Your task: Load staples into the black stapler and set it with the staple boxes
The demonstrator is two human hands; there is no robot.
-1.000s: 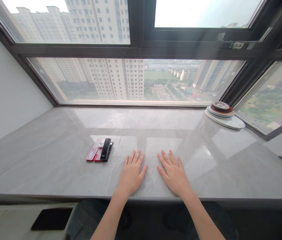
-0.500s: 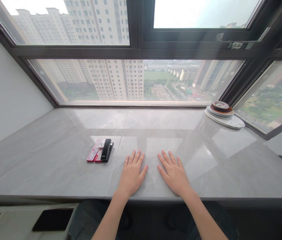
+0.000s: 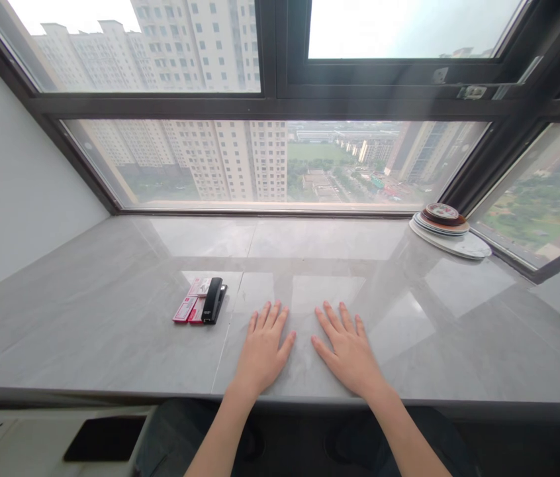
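My left hand (image 3: pixel 263 351) lies flat on the grey marbled counter (image 3: pixel 86 331), fingers spread, holding nothing. Beside it on the right, my right hand (image 3: pixel 347 351) rests palm down in the same way, also holding nothing. A gap of bare counter separates the two thumbs. A black stapler (image 3: pixel 212 301) lies to the left of my left hand, not touched by it. Against the stapler's left side are small red and white boxes (image 3: pixel 185 309), partly covered by it.
Stacked plates or coasters (image 3: pixel 443 222) stand at the back right corner by the dark window frame (image 3: pixel 270 107). A white wall (image 3: pixel 16 172) bounds the left side. Below the counter's front edge, a black flat object (image 3: pixel 104 438) lies on a pale surface at the left.
The whole view has shifted slightly, with the counter items appearing a little further right and lower. Both hands remain flat on the counter.
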